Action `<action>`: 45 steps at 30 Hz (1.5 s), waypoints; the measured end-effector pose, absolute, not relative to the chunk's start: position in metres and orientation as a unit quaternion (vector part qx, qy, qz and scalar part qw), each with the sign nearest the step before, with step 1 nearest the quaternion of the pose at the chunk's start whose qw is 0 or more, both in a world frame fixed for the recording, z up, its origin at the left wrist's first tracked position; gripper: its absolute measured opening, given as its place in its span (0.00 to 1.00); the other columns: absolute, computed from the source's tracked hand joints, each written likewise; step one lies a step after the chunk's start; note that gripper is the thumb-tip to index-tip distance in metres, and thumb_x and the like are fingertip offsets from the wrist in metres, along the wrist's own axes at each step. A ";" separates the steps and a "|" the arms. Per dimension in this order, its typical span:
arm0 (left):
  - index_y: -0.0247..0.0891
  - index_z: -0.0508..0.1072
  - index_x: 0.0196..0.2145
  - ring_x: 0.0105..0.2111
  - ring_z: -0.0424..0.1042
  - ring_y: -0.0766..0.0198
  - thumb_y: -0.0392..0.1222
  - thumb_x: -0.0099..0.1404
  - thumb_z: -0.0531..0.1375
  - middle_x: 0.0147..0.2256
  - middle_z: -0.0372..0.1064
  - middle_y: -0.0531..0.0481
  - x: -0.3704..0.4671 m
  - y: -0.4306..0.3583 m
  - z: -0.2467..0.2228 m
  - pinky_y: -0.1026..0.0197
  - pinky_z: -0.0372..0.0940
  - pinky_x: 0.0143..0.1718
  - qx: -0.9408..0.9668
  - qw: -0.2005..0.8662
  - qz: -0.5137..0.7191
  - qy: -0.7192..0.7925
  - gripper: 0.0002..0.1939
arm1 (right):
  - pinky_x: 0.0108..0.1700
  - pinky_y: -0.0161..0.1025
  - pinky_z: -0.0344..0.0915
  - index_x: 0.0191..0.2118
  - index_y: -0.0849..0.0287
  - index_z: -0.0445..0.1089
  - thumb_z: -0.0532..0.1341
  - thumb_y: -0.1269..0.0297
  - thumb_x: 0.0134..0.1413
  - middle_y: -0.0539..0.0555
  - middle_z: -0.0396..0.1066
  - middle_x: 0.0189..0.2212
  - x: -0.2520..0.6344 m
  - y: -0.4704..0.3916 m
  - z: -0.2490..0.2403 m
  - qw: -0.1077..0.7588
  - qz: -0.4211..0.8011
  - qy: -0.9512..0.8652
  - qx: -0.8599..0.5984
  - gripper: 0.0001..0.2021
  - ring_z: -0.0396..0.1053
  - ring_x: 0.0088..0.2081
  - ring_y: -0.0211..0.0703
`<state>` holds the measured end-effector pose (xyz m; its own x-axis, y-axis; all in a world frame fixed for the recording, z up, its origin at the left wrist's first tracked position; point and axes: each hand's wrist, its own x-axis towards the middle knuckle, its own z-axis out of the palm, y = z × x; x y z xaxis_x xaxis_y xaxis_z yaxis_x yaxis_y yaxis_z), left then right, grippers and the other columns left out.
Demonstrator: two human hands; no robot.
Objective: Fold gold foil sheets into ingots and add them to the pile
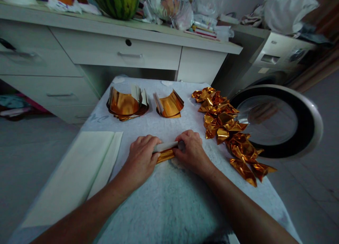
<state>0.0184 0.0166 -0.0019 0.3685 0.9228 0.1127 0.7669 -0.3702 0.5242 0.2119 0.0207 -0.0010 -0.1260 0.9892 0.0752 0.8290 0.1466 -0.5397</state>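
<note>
Between my two hands lies a partly rolled sheet of gold foil paper [166, 155], its pale back showing along the roll. My left hand [143, 152] grips the left end, thumb and fingers closed on it. At the right end my right hand [191, 148] pinches the same sheet, where the roll's round opening shows. Beyond my hands stand two curled stacks of gold foil paper, a larger one [124, 103] on the left and a smaller one [171, 105] beside it. A heap of folded gold foil pieces [221, 118] runs down the table's right side.
Folded pale paper sheets [71, 166] lie at the left of the cloth-covered table [148, 208]. Behind it is a white drawer counter [153, 57] bearing a watermelon [116, 2] and a glass bowl [166, 5]. A washing machine's open round door [308, 124] stands close to the table's right edge.
</note>
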 end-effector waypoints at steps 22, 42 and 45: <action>0.42 0.68 0.39 0.38 0.71 0.57 0.39 0.61 0.57 0.36 0.71 0.52 0.013 0.016 0.008 0.57 0.62 0.41 0.718 0.351 0.260 0.542 0.07 | 0.40 0.38 0.60 0.35 0.56 0.65 0.62 0.74 0.50 0.48 0.66 0.31 0.217 0.015 0.007 0.361 0.346 -0.687 -0.526 0.08 0.64 0.37 0.41; 0.37 0.72 0.42 0.32 0.73 0.62 0.44 0.63 0.60 0.34 0.74 0.52 0.013 0.013 0.005 0.62 0.66 0.33 0.613 0.532 0.315 0.492 0.11 | 0.31 0.34 0.58 0.29 0.56 0.68 0.61 0.66 0.58 0.47 0.63 0.25 0.216 0.009 0.018 0.445 0.358 -0.696 -0.435 0.06 0.62 0.28 0.35; 0.37 0.72 0.43 0.31 0.72 0.62 0.44 0.63 0.60 0.34 0.74 0.52 0.013 0.012 0.007 0.62 0.66 0.32 0.610 0.538 0.311 0.491 0.11 | 0.31 0.34 0.58 0.29 0.56 0.68 0.61 0.65 0.58 0.47 0.63 0.25 0.215 0.009 0.019 0.443 0.356 -0.695 -0.441 0.06 0.62 0.28 0.35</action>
<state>0.0128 0.0124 0.0068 0.3237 0.9344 -0.1485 0.2643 0.0614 0.9625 0.2151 0.0092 0.0194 -0.2188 0.9276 0.3028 0.2970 0.3589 -0.8849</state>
